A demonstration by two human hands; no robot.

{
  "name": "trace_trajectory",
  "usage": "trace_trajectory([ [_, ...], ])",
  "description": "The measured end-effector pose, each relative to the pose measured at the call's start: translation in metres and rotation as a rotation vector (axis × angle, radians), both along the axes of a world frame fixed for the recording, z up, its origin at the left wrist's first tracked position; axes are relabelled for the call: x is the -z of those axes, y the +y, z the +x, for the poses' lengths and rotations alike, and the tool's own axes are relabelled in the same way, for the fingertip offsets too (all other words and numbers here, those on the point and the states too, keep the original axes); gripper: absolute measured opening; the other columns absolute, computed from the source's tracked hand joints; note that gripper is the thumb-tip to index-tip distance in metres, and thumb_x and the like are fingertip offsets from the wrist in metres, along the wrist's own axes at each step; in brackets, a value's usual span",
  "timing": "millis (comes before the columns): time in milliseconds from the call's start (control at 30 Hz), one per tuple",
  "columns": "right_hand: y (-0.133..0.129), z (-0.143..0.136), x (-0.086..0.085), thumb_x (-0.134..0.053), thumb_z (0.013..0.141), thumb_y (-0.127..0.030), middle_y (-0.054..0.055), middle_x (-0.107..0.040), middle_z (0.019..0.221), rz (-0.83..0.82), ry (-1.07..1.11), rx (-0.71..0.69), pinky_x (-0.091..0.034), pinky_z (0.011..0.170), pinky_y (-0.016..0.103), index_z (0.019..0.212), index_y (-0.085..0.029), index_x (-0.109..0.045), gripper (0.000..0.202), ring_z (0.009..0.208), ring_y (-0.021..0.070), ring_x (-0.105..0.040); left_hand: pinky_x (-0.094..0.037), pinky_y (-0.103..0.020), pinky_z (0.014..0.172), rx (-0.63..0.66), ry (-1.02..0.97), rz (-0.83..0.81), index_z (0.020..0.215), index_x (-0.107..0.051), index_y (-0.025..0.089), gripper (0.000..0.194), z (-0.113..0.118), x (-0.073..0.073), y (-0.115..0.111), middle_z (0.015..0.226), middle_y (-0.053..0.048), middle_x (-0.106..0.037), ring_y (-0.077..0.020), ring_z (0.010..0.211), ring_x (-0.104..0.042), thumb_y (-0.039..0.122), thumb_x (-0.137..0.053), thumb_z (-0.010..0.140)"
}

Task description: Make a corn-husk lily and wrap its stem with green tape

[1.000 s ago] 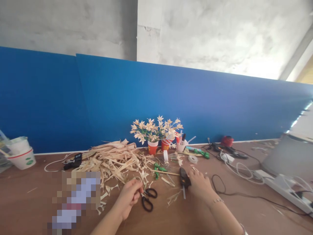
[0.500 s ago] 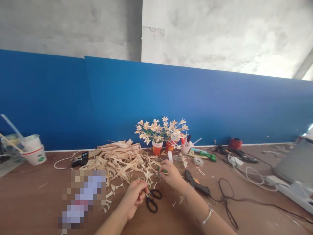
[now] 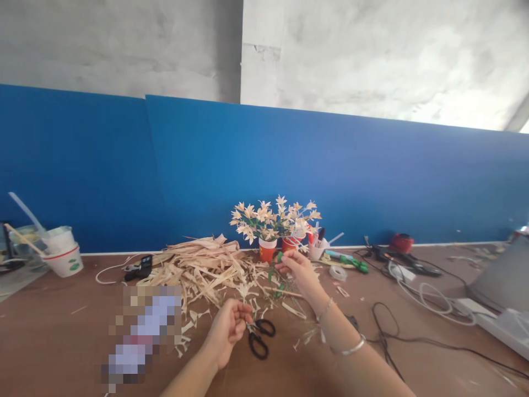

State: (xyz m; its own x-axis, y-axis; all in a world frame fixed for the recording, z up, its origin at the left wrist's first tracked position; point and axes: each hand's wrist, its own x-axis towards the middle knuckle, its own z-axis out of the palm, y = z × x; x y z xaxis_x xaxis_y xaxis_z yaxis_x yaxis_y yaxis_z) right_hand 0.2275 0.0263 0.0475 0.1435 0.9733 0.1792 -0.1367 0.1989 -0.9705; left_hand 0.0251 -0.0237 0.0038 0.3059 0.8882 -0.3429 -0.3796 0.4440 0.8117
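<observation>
My left hand point(image 3: 228, 330) is closed on the thin stem of a pale flower point(image 3: 243, 290), which points upward above the fingers. Just right of it, black-handled scissors point(image 3: 259, 337) lie on the brown table. Farther forward and to the right, my right hand point(image 3: 298, 271) pinches a small roll of green tape point(image 3: 280, 257). A green strip shows below that hand. Behind it, pale flowers point(image 3: 264, 218) stand in a red and white cup point(image 3: 266, 251), with a second red cup beside it.
Dry pale husk strips point(image 3: 202, 267) are heaped left of centre. A clear tape roll point(image 3: 338, 273) and green items point(image 3: 357, 264) lie at the right, near cables point(image 3: 384, 336) and a power strip point(image 3: 475, 314). A white cup point(image 3: 65, 260) stands far left.
My right hand has moved forward and up with the green tape, uncovering green pieces and a thin stick on the table. My left hand has barely moved.
</observation>
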Motion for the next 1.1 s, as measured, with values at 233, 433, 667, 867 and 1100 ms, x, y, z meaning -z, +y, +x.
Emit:
trace_trajectory([
  [233,0.000,-0.003,-0.027,-0.071,0.064,-0.037,-0.001,-0.062,0.062,0.129,-0.063,-0.027,-0.044,0.055,0.023,0.070,-0.017,-0.055,0.026,0.059,0.0130,-0.061,-0.005,-0.016,0.037,0.012,0.060,0.121,0.067,-0.056,0.011,0.030,0.001,0.007,-0.002,0.056,0.000,-0.053,-0.0001,0.038,-0.024,0.039,-0.066,0.061],
  [433,-0.011,-0.005,-0.041,-0.070,0.066,-0.032,-0.004,-0.057,0.056,0.096,0.009,-0.154,-0.038,0.050,0.020,0.073,-0.018,-0.056,0.021,0.049,0.0084,-0.052,-0.006,-0.016,0.038,-0.017,0.039,0.113,0.069,-0.060,0.010,0.026,0.001,0.006,-0.002,0.055,0.000,-0.053,-0.0002,0.038,-0.026,0.034,-0.065,0.061],
  [667,-0.038,-0.027,-0.005,-0.071,0.062,-0.026,-0.006,-0.053,0.056,-0.140,0.043,-0.349,-0.032,0.046,0.019,0.070,-0.016,-0.058,0.018,0.045,0.0054,-0.046,-0.006,-0.017,0.037,-0.053,0.033,0.080,0.068,-0.059,0.010,0.029,0.002,0.003,-0.002,0.055,-0.001,-0.055,0.0000,0.037,-0.025,0.038,-0.060,0.067],
  [867,-0.050,-0.041,0.015,-0.072,0.063,-0.029,-0.006,-0.049,0.055,-0.220,0.141,-0.438,-0.029,0.046,0.018,0.069,-0.017,-0.058,0.018,0.048,0.0053,-0.041,-0.005,-0.017,0.039,-0.027,0.076,0.132,0.075,-0.059,0.011,0.031,0.001,0.004,-0.003,0.058,0.001,-0.053,-0.0002,0.038,-0.027,0.040,-0.063,0.065],
  [1100,-0.050,-0.047,0.036,-0.074,0.061,-0.032,-0.006,-0.050,0.054,-0.281,0.267,-0.429,-0.031,0.047,0.018,0.074,-0.018,-0.057,0.025,0.046,0.0054,-0.044,-0.004,-0.019,0.040,0.015,0.091,0.151,0.074,-0.059,0.012,0.030,0.001,0.004,-0.004,0.058,0.002,-0.051,0.0001,0.037,-0.022,0.041,-0.060,0.067],
])
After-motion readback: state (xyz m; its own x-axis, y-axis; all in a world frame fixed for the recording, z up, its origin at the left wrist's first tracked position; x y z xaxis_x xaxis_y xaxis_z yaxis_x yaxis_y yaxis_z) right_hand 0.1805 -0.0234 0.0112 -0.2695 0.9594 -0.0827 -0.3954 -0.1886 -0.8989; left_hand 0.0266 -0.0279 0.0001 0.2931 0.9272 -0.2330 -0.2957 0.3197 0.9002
